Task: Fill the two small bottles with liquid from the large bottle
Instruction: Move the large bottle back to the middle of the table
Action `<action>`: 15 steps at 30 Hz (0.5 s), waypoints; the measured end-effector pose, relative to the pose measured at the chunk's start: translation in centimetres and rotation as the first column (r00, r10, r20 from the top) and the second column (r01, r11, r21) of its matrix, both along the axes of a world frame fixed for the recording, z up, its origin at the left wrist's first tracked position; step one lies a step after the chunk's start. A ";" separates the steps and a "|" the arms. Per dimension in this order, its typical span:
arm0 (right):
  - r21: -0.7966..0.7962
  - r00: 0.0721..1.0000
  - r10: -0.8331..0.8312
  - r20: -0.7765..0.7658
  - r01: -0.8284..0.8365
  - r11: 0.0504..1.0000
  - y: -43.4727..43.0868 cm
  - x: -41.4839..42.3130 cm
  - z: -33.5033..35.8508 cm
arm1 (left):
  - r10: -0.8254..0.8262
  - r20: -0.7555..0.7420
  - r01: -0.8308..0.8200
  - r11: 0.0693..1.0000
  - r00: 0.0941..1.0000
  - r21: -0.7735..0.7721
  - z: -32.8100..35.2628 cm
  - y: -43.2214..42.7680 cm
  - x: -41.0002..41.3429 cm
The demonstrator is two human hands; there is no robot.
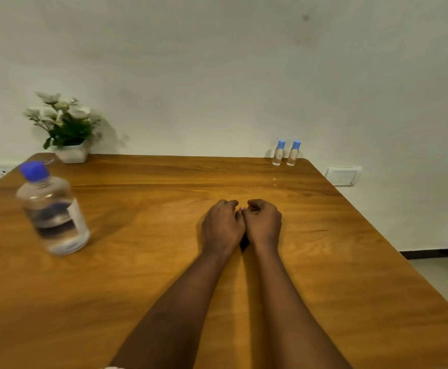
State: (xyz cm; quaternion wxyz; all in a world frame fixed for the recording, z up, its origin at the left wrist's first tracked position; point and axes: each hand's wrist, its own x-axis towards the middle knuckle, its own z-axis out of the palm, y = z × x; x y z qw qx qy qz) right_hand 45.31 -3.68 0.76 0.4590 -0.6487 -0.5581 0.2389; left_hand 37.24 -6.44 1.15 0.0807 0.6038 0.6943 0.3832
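The large clear bottle [53,211] with a blue cap stands on the left of the wooden table [143,262], partly filled with clear liquid. Two small clear bottles, one [278,153] beside the other [293,153], stand capped in light blue at the far right corner. My left hand [221,225] and my right hand [264,222] rest side by side on the table's middle, fingers curled in and touching each other, holding nothing. Both hands are far from all three bottles.
A white pot with white flowers [67,129] stands at the far left corner against the wall. A few small droplets [274,181] lie on the table in front of the small bottles. Wall sockets [342,176] sit beyond the right edge.
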 end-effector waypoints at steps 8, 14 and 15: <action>-0.001 0.986 0.160 -0.050 -0.160 0.987 -7.0 -6.9 -0.1 | 0.144 0.003 -0.144 0.989 0.990 0.039 0.1 -8.7 -6.6; -0.002 0.936 0.346 -0.067 -0.346 0.938 -11.0 -13.7 0.2 | 0.278 -0.010 -0.277 0.960 0.961 0.035 0.4 -14.3 -13.1; -0.003 0.924 0.376 -0.071 -0.377 0.926 -11.7 -14.9 0.3 | 0.300 -0.006 -0.300 0.953 0.954 0.038 0.4 -15.1 -14.1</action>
